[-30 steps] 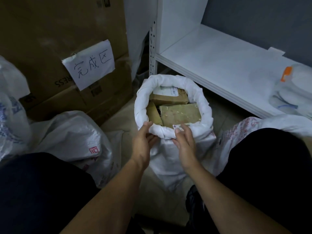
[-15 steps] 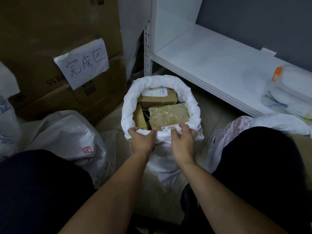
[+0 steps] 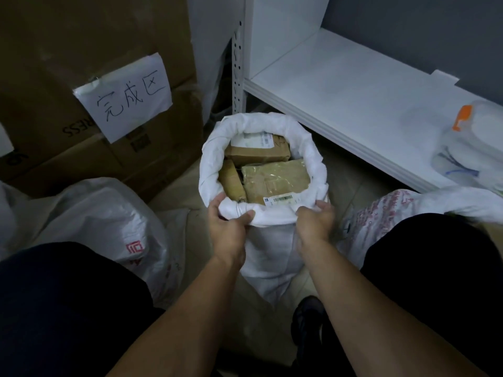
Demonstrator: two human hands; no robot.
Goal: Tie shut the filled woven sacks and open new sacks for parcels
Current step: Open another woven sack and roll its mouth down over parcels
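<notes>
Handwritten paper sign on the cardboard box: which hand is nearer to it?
Left. The left hand grips the sack at its rim, below-right of the paper sign; the right hand grips that rim farther right.

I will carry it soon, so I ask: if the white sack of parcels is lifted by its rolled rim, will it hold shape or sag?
Probably sag: the white sack creases softly where the left hand and right hand grip its rim, which may unroll. Likely heavy, since brown parcels fill it near the top. Pushed high, it might lean.
</notes>
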